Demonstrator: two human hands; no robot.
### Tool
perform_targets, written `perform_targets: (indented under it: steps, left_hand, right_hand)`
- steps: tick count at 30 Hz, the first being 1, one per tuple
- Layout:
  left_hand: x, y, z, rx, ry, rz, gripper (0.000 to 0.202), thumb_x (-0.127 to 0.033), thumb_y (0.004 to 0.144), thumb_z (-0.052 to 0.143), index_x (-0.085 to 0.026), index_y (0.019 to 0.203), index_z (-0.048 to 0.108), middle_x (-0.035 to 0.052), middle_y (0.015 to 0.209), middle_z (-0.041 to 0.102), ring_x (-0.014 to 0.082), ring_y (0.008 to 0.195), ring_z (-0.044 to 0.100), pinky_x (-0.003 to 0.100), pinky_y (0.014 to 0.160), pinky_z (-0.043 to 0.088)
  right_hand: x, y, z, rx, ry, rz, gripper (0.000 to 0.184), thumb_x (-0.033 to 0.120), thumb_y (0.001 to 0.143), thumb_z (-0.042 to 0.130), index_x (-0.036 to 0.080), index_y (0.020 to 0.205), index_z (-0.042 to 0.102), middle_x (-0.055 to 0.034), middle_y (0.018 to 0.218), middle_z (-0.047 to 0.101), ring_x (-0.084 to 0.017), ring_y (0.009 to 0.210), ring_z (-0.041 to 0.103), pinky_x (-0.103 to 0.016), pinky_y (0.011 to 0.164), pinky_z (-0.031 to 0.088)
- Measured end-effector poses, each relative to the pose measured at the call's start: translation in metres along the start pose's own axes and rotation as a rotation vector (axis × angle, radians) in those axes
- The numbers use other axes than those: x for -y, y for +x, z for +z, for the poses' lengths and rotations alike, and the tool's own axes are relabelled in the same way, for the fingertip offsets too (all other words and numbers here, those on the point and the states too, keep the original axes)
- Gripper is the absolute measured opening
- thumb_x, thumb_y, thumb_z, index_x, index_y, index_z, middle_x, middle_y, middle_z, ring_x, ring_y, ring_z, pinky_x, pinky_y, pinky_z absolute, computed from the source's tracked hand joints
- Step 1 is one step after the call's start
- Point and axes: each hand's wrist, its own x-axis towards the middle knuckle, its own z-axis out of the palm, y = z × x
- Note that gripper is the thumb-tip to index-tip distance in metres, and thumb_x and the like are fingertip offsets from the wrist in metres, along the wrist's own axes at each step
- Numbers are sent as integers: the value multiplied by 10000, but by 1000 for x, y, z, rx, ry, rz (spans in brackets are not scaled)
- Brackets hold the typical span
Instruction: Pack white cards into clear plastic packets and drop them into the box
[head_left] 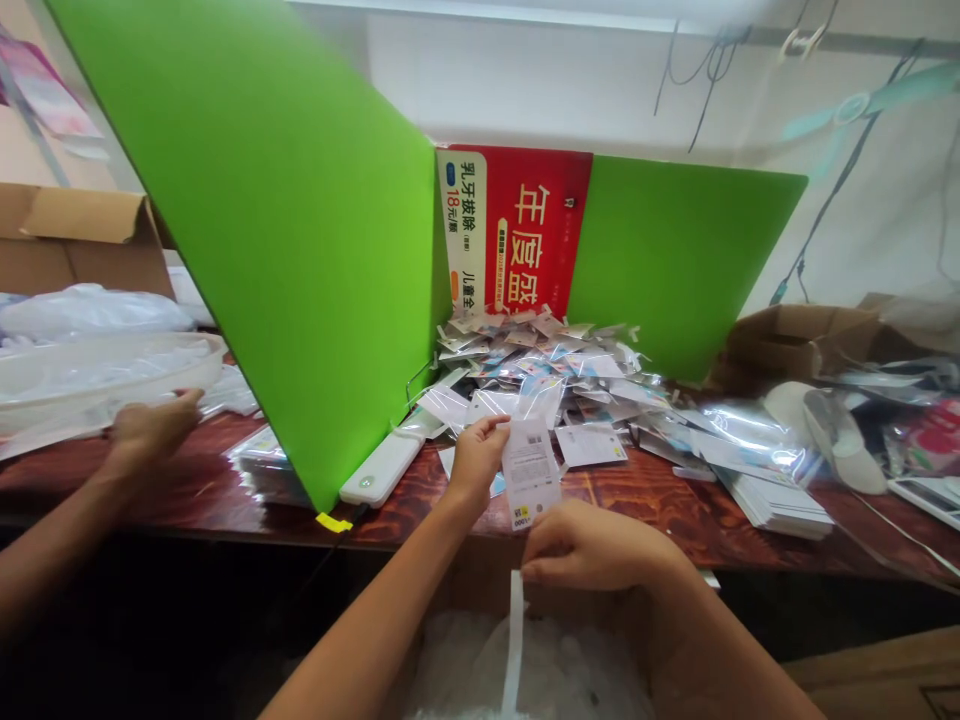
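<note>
My left hand (476, 462) pinches the upper left edge of a white printed card (531, 468), which seems to sit in a clear sleeve. The card is upright, with small print, a dark square code and a yellow mark near its lower end. Close to that lower end, my right hand (600, 545) has its fingers closed on a narrow white strip (514, 640) that hangs down. Whether the right fingers also touch the card, I cannot tell. Behind my hands lies a heap of similar sleeved cards (555, 365).
Green panels (285, 220) and a red sign (536, 225) stand around the heap. A white power bank-like box (382, 468) and a stack of cards (780, 500) lie on the table (427, 510). At left, another person's hand (154, 430) touches a white basin (214, 365). Clear plastic (555, 650) fills a box below.
</note>
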Motion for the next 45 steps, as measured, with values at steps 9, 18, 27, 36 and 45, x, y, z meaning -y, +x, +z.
perform_targets:
  steps: [9, 18, 27, 36, 45]
  left_hand:
    - [0, 2, 3, 52, -7, 8, 279, -285, 628, 682, -126, 858, 667, 4, 644, 628, 120, 523, 548, 205, 461, 408]
    - [6, 6, 1, 72, 5, 36, 197, -232, 683, 636, -131, 850, 661, 5, 660, 641, 112, 542, 550, 202, 497, 421]
    - [6, 4, 0, 87, 32, 49, 180, -232, 697, 649, -134, 848, 659, -5, 631, 626, 109, 514, 531, 195, 465, 388]
    - [9, 7, -2, 117, 64, 71, 188, -258, 712, 662, -139, 857, 673, 7, 656, 636, 120, 557, 552, 202, 501, 407]
    - [11, 9, -3, 150, 77, 74, 265, -303, 698, 681, -128, 898, 670, 3, 664, 617, 102, 520, 515, 186, 449, 372]
  right_hand:
    - [-28, -4, -17, -353, 262, 182, 161, 278, 777, 582, 148, 810, 672, -43, 830, 674, -177, 784, 595, -276, 719, 450]
    - [-3, -5, -10, -126, 237, 5, 189, 224, 808, 541, 172, 897, 700, -31, 889, 692, -167, 846, 609, -279, 800, 454]
    - [-3, 6, 3, -35, 99, 3, 296, 43, 696, 474, 182, 804, 712, -5, 814, 694, -146, 774, 614, -240, 720, 454]
    - [-2, 6, 2, 94, -88, 188, 191, 240, 828, 543, 164, 807, 717, -13, 739, 680, -124, 648, 562, -219, 588, 387]
    - [-22, 10, -2, -531, 39, 289, 330, 395, 828, 554, 185, 585, 479, 13, 567, 513, -120, 551, 456, -246, 535, 322]
